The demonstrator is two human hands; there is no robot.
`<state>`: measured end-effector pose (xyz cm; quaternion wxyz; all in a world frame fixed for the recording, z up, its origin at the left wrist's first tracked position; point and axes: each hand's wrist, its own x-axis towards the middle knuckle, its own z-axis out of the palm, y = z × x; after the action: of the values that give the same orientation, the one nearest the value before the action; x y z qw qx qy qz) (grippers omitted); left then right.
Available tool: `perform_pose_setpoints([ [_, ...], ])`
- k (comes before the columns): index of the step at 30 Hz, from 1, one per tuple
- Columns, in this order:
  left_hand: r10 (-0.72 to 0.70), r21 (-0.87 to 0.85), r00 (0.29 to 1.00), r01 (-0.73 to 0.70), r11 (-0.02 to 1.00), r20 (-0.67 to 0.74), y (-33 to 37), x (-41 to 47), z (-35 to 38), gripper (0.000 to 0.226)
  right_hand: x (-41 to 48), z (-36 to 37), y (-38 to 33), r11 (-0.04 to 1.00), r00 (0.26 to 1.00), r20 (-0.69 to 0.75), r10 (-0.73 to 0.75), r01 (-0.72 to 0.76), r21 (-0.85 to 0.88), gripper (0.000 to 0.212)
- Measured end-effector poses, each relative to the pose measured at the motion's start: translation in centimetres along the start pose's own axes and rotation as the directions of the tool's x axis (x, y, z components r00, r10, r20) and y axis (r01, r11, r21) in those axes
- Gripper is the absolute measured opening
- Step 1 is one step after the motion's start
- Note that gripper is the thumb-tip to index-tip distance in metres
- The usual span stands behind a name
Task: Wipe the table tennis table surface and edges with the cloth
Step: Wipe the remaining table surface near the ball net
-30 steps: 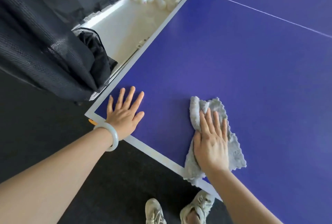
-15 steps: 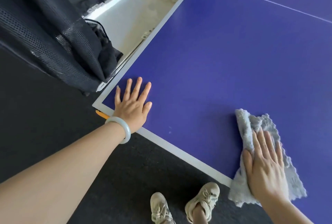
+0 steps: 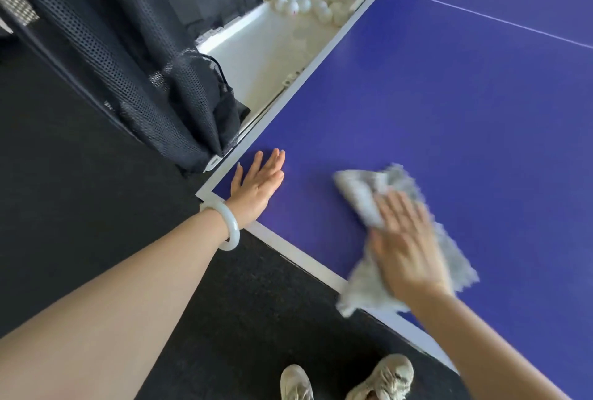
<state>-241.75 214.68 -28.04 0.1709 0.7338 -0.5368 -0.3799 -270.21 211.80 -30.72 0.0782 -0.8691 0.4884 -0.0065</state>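
Both hands flat on the table tennis table (image 3: 449,111), near corner.
The left hand (image 3: 256,186) lies palm-down at the corner, fingers straight, holding nothing. The right hand (image 3: 410,249), blurred, appears to press the grey cloth (image 3: 361,196) with extended fingers; no curl is evident. The cloth lies crumpled across the near white edge (image 3: 288,247), its lower end overhanging. Open blue surface extends beyond and rightward.

Both hands (image 3: 256,183) (image 3: 409,249) flat, fingers extended
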Motion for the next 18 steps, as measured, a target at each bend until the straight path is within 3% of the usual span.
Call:
perform_pose_setpoints([
  [3,0.013,-0.185,1.0,-0.009,0.983,0.022,0.5,-0.6,-0.5,0.048,-2.5,-1.0,5.9,0.935,0.934,-0.053,0.353,-0.35,0.065,0.072],
  [6,0.012,-0.298,1.0,-0.014,0.954,-0.009,0.1,-1.0,-0.6,0.05,-0.9,-0.7,1.6,0.855,0.858,-0.055,0.511,-0.5,0.138,0.073],
  [8,0.03,-0.291,0.996,-0.052,0.955,-0.08,-0.1,-1.3,-0.5,0.049,1.0,0.0,-4.4,0.931,0.935,-0.071,0.347,-0.334,0.147,0.071],
  [10,0.052,-0.289,0.991,-0.085,0.954,-0.12,-0.4,-1.5,-0.4,0.048,2.1,1.2,-10.0,0.991,0.998,-0.035,0.049,-0.045,0.124,0.065],
  [11,0.052,-0.238,0.991,-0.08,0.968,-0.125,-0.8,-1.7,-0.3,0.048,2.4,1.5,-11.3,0.99,0.996,-0.006,-0.093,0.093,0.11,0.062],
  [13,0.039,0.107,0.986,-0.022,0.994,-0.164,-2.4,-2.4,-0.1,0.051,3.2,1.1,-10.2,0.956,0.957,0.033,-0.288,0.286,0.072,0.059],
  [14,0.033,0.292,0.979,0.028,0.956,-0.2,-3.6,-3.0,-0.1,0.054,3.4,0.8,-8.0,0.943,0.942,0.036,-0.333,0.331,0.045,0.058],
  [16,0.03,0.433,0.965,0.09,0.897,-0.262,-5.9,-4.4,-0.2,0.063,3.9,0.0,-2.5,0.968,0.969,0.009,-0.248,0.247,0.034,0.061],
  [18,-0.002,0.354,0.952,0.116,0.928,-0.307,-7.2,-5.2,-0.2,0.073,4.4,-1.2,2.2,0.998,1.0,-0.005,-0.016,0.016,0.061,0.066],
])
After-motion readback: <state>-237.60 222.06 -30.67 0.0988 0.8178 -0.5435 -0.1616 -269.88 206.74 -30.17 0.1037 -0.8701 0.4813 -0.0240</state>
